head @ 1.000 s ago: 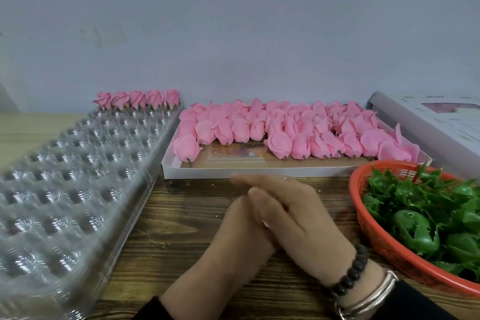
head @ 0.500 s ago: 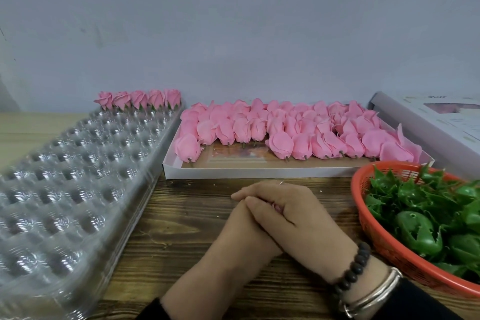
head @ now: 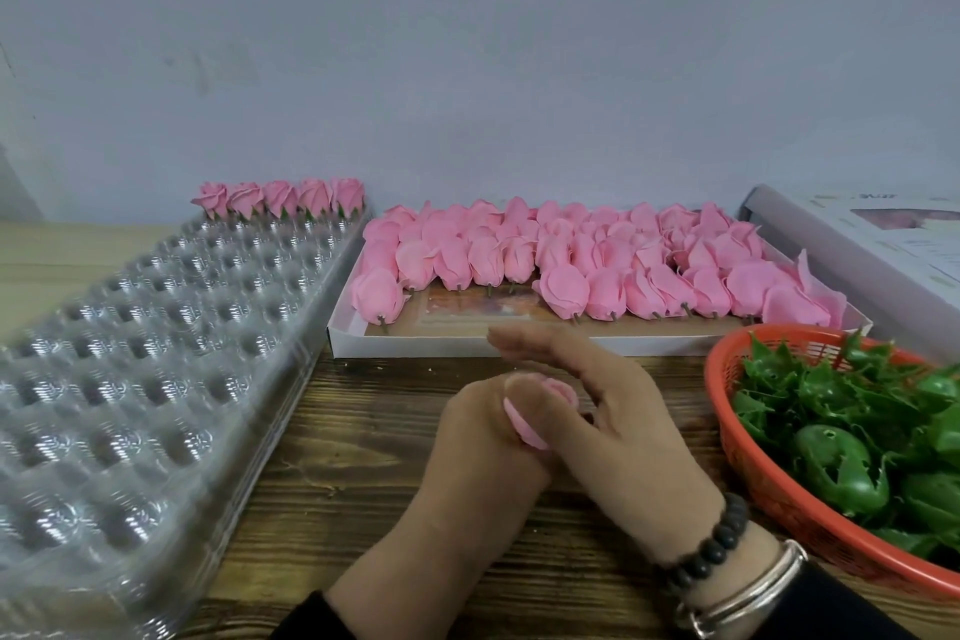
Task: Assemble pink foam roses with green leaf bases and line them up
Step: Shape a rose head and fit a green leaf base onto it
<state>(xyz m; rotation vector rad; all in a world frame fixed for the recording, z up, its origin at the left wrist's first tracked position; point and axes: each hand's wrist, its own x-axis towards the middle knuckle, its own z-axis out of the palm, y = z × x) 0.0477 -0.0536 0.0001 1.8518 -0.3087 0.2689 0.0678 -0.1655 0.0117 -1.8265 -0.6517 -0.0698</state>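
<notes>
Since the earlier frame, the right hand (head: 618, 411) is lifting away from the left, its fingers now straightening and holding nothing, uncovering a pink foam rose (head: 540, 408). Nearest the camera, the left hand (head: 483, 437) is curling around that rose above the wooden table (head: 337, 457), thumb pressing on its petals. A beaded bracelet (head: 711, 543) and a silver bangle (head: 748, 592) are circling the right wrist. To the right, an orange basket (head: 769, 473) is holding green leaf bases (head: 841, 452). To the left, a clear plastic tray (head: 145, 379) is lying. Farther back, a white box (head: 415, 343) is holding loose roses (head: 597, 265), and five finished roses (head: 280, 198) are standing along the tray's far edge.
</notes>
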